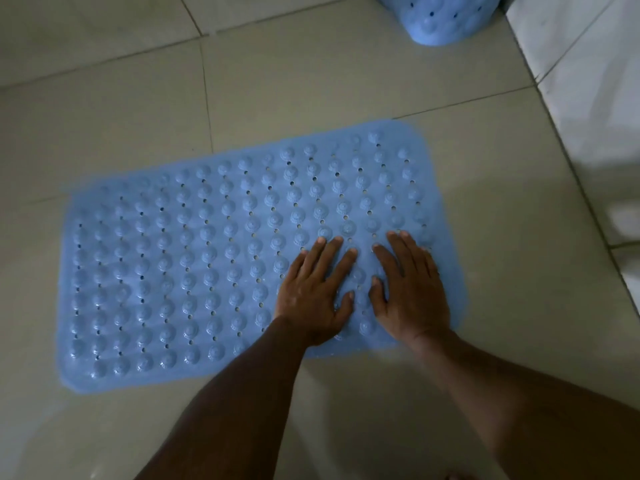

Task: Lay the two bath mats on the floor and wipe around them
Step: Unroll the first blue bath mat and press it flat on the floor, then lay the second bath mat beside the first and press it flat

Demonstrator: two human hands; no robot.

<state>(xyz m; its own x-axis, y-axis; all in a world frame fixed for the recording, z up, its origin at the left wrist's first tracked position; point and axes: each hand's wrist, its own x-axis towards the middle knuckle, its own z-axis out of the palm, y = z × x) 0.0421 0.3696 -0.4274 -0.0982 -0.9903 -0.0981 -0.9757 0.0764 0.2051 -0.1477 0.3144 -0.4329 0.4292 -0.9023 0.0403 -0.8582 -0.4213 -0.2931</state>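
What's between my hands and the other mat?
Nothing visible. The left hand and right hand press flat on the laid mat; only bare floor lies between it and the second mat, which the frame's top edge cuts off.

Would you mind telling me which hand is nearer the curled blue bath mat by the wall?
Right. The right hand lies flat on the laid mat, with the curled mat almost straight ahead; the left hand lies beside it, further left.

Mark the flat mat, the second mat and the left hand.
flat mat (173, 265): head view, studded middle.
second mat (440, 19): head view, visible studded face at the top edge.
left hand (313, 291): head view, back of the hand.
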